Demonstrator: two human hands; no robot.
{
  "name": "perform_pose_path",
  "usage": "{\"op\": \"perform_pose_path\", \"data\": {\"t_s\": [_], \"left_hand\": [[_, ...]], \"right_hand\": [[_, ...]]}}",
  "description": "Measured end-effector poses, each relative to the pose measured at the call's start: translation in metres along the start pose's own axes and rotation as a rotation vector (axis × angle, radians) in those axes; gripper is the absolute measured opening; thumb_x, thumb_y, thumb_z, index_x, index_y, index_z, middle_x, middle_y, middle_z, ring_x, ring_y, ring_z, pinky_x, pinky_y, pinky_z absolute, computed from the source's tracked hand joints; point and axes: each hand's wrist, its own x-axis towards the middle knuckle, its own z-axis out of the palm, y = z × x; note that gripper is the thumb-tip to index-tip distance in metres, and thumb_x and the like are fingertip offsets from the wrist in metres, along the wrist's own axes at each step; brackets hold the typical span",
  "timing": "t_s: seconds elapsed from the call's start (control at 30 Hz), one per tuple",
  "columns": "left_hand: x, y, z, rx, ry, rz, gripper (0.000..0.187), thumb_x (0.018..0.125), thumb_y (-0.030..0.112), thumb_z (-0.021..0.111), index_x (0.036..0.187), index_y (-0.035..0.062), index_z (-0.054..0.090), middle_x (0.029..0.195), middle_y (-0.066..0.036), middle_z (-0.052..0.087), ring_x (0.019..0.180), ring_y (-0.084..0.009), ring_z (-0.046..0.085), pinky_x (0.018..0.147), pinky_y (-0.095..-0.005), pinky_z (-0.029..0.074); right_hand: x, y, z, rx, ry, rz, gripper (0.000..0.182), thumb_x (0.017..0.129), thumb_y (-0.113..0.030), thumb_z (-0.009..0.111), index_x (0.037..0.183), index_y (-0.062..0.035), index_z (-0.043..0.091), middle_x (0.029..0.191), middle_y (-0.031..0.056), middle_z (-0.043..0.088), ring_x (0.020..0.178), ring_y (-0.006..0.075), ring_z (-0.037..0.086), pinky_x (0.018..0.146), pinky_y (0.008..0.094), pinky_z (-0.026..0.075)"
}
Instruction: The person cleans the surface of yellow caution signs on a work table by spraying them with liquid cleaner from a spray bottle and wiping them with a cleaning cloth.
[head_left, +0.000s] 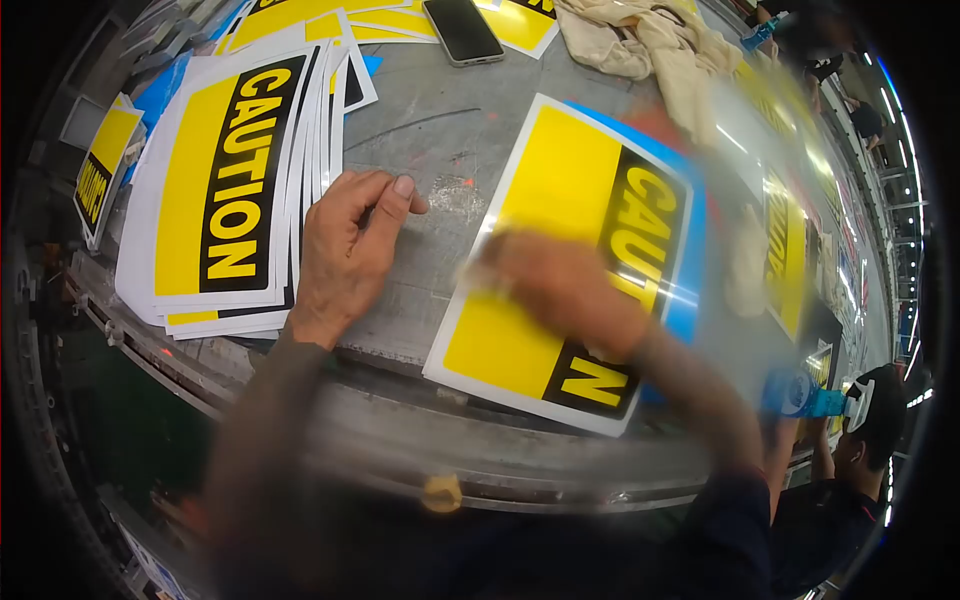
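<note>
A yellow sign with a black CAUTION band lies on the grey metal table, over a blue sheet that shows along its right side. Above the sign's yellow part is my right hand, smeared by motion, so its fingers and anything in them cannot be made out. My left hand rests between that sign and a stack of CAUTION signs, close to the stack's right edge. Its fingers are curled in with the thumb against them, and whatever they may hold is hidden.
At the table's far side lie a phone, more yellow signs and a crumpled cream cloth. A smaller warning sign sits at far left. Another person works at the right, near a further yellow sign.
</note>
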Motion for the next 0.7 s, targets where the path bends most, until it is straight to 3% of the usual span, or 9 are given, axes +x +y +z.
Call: {"op": "perform_pose_path", "data": {"t_s": [0.03,0.17,0.3,0.4,0.43,0.5,0.6,0.63,0.7], "left_hand": [[0.000,0.002,0.000,0.013,-0.015,0.007,0.039,0.116,0.031,0.062,0.098,0.0006,0.077,0.089,-0.002,0.062,0.079,-0.0103,0.050,0.073,-0.0291,0.040],[0.000,0.005,0.002,0.080,-0.034,0.098,0.037,0.116,0.030,0.061,0.099,0.0006,0.077,0.088,-0.005,0.064,0.081,-0.0148,0.052,0.073,-0.0316,0.042],[-0.001,0.006,0.005,0.099,-0.065,0.066,0.035,0.115,0.027,0.061,0.098,0.0003,0.076,0.087,-0.007,0.065,0.083,-0.0185,0.053,0.076,-0.0341,0.044],[-0.001,0.011,0.002,0.112,-0.085,0.049,0.034,0.115,0.026,0.061,0.097,-0.0001,0.075,0.088,-0.008,0.066,0.084,-0.0209,0.055,0.077,-0.0354,0.045],[-0.001,0.007,0.003,0.120,-0.071,0.084,0.034,0.114,0.025,0.061,0.097,-0.0002,0.075,0.088,-0.009,0.067,0.084,-0.0218,0.055,0.077,-0.0358,0.045],[0.003,0.005,0.001,0.126,-0.063,0.122,0.033,0.114,0.024,0.061,0.097,-0.0004,0.075,0.088,-0.009,0.067,0.085,-0.0232,0.055,0.077,-0.0364,0.045],[0.002,0.007,0.005,0.102,-0.105,0.111,0.032,0.114,0.023,0.061,0.097,-0.0003,0.075,0.089,-0.010,0.069,0.085,-0.0245,0.056,0.078,-0.0372,0.045],[0.001,0.008,0.006,0.109,-0.120,0.096,0.032,0.114,0.023,0.061,0.097,-0.0002,0.075,0.089,-0.010,0.069,0.086,-0.0246,0.056,0.078,-0.0372,0.045],[0.000,0.011,0.007,0.130,-0.150,0.064,0.032,0.114,0.023,0.061,0.097,0.0000,0.075,0.088,-0.010,0.069,0.086,-0.0247,0.056,0.079,-0.0373,0.045]], "right_hand": [[0.007,0.020,-0.006,-0.088,0.034,0.119,0.028,0.098,-0.021,0.072,0.125,-0.0182,0.075,0.104,-0.0013,0.073,0.097,0.0185,0.077,0.073,0.0370,0.063],[-0.004,-0.025,0.003,0.058,-0.094,-0.076,0.022,0.094,-0.015,0.075,0.115,-0.0184,0.082,0.114,-0.0011,0.079,0.098,0.0247,0.076,0.079,0.0395,0.064],[0.015,0.047,-0.008,-0.143,0.127,0.167,0.026,0.094,-0.007,0.073,0.117,-0.0152,0.082,0.121,0.0041,0.080,0.101,0.0275,0.076,0.090,0.0396,0.062],[0.031,0.079,-0.027,-0.180,0.270,0.191,0.022,0.096,-0.009,0.074,0.117,-0.0091,0.080,0.119,0.0092,0.080,0.106,0.0335,0.076,0.092,0.0457,0.061],[0.027,0.063,-0.014,-0.161,0.224,0.273,0.018,0.098,-0.013,0.073,0.115,-0.0091,0.079,0.118,0.0086,0.079,0.106,0.0318,0.076,0.090,0.0441,0.061],[0.014,0.029,-0.005,-0.051,0.138,0.000,0.018,0.100,-0.018,0.072,0.114,-0.0092,0.079,0.113,0.0089,0.078,0.103,0.0313,0.077,0.085,0.0426,0.062],[0.027,0.053,-0.014,-0.182,0.124,0.160,0.020,0.098,-0.017,0.073,0.115,-0.0097,0.078,0.110,0.0092,0.075,0.098,0.0318,0.077,0.077,0.0426,0.062],[0.039,0.077,-0.018,-0.240,0.216,0.250,0.022,0.094,-0.013,0.076,0.115,-0.0091,0.077,0.105,0.0105,0.072,0.093,0.0343,0.076,0.072,0.0465,0.060],[0.057,0.126,-0.023,-0.248,0.346,0.218,0.023,0.090,-0.007,0.076,0.113,-0.0078,0.075,0.103,0.0115,0.069,0.089,0.0375,0.074,0.070,0.0501,0.058]]}}
